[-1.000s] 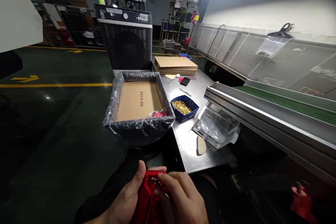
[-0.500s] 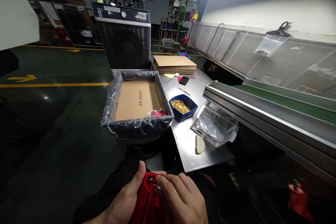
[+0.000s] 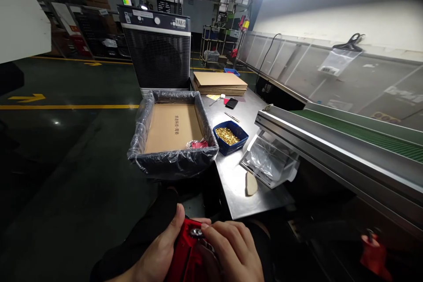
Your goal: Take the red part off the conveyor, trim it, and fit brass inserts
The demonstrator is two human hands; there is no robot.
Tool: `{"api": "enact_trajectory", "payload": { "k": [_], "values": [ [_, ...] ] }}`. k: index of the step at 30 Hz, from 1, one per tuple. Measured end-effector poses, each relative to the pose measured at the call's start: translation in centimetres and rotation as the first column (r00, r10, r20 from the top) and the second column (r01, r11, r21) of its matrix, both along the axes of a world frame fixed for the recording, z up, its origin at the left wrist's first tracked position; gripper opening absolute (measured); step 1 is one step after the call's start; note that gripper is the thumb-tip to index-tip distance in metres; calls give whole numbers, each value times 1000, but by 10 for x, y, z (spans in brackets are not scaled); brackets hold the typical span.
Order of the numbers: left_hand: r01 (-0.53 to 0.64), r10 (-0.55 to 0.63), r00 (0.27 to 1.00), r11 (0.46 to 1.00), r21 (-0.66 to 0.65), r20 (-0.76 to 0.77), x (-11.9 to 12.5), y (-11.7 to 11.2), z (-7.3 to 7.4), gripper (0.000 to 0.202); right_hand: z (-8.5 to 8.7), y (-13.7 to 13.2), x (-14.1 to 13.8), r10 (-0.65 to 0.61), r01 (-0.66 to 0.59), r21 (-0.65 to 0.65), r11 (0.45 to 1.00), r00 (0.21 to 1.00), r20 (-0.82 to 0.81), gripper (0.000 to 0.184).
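The left hand (image 3: 155, 253) and right hand (image 3: 233, 251) hold a red item (image 3: 187, 260) of undetermined material in front of the person, short of the near edge of the stainless steel table (image 3: 241, 198). The long axis of the red item runs roughly fore and aft: one end passes out of view at the lower frame edge, and the far end, which carries a small metal fitting (image 3: 197, 232), points toward the table. The left thumb (image 3: 179, 220) presses against the side of the red item, and the remaining left fingers are hidden. The right fingers (image 3: 223, 233) lie close together, curled over the far end, with the foremost fingertip just beside the metal fitting. The right hand is therefore the nearer to it. Whether the right thumb opposes them cannot be determined, as it is hidden. Beyond the hands, the table carries a plastic-lined carton (image 3: 172, 165) containing a small red packet (image 3: 199, 144), and a blue tray (image 3: 243, 139) of brass parts (image 3: 226, 135).
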State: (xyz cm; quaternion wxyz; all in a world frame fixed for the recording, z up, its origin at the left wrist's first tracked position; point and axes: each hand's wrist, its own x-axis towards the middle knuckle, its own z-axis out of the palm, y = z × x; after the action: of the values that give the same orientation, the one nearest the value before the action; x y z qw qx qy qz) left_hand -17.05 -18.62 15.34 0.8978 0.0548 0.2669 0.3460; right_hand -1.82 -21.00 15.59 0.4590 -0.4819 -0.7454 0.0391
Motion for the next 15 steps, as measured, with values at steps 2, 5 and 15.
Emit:
{"api": "enact_trajectory", "payload": {
  "k": [2,5,15],
  "values": [
    [28,-30,999,999,47,42,2,1,6,50,3,4,1,22,-22,3,1000,999,28,23],
    [72,-81,987,995,68,142,3,2,10,48,4,6,3,35,-35,6,999,998,59,23],
    [30,-36,973,999,29,229,6,6,16,40,-1,13,10,72,-107,121,987,962,265,15]
  ]
}}
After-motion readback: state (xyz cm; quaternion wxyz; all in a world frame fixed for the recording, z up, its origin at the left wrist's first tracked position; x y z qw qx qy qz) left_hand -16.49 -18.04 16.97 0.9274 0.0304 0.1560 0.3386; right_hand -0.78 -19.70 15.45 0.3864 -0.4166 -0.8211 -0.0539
